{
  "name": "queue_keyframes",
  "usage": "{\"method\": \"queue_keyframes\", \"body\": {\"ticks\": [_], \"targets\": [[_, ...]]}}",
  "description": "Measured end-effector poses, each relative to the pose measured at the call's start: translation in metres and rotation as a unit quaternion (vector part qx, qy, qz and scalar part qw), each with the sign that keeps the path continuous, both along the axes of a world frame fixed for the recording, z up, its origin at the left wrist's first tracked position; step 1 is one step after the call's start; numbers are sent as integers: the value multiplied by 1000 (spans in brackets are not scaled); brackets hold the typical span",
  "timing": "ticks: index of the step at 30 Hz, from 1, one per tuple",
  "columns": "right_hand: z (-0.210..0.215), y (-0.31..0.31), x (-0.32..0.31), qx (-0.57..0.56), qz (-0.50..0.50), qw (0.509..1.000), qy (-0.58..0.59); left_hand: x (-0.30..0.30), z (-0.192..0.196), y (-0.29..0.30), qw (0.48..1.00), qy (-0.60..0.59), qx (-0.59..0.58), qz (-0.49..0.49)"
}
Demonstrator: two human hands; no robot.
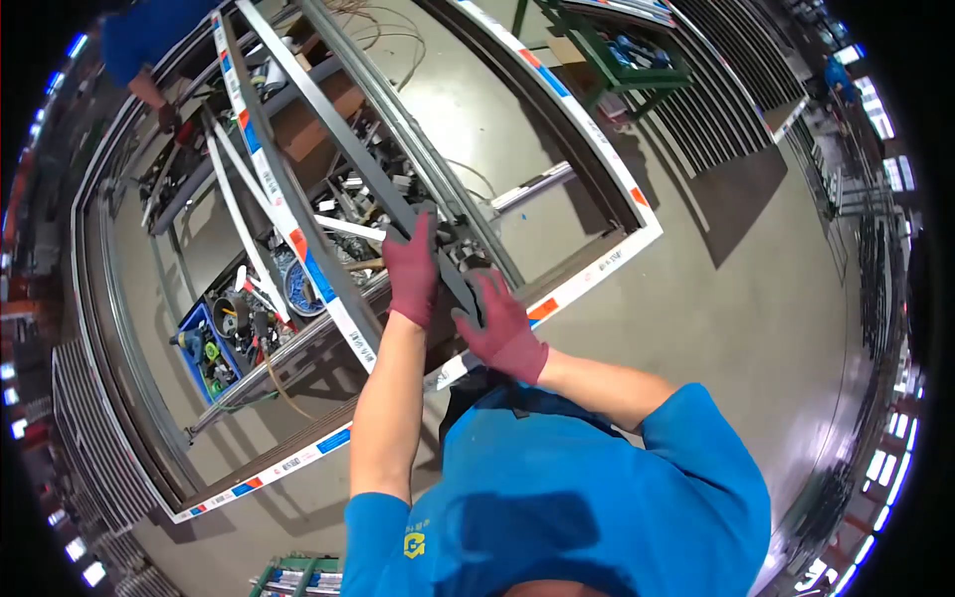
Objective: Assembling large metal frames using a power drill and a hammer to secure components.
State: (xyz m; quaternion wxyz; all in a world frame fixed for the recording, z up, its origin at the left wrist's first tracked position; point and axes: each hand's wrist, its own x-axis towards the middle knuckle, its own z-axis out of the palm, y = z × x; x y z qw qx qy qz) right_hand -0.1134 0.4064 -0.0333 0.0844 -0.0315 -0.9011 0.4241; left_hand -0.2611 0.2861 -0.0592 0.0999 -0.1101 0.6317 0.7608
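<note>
Gripping long grey metal bar (350, 141) in left hand (410, 274) and right hand (499, 326), apparently mid-handling, not visibly fastened to tape-striped frame (594, 274).

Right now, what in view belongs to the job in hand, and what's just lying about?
In the job:
- grey bar, in left hand and right hand
- taped frame, probably

Lying about, apparently:
- blue bin
- green table
- dark slats

The left hand (411, 274) sits ahead of the right hand (502, 326) on a bar (353, 149) — a tool crate (194, 370) to the left, a cart (652, 77) ahead and right.
</note>
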Motion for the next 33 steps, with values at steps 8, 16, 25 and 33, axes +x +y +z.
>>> {"method": "queue_keyframes", "body": {"ticks": [8,16,25,33], "targets": [[43,199,-7,-63,-88,982,155,-43,21,141,999,51,9,-6],[-8,371,-10,-159,-155,975,-2,-94,-63,289,996,89,-24,13],[-50,431,-30,-304,-64,944,-110,-83,-93,354,985,152,-84,19],[-39,434,-53,-247,52,964,-80,-74,-71,369,979,160,-118,40]]}}
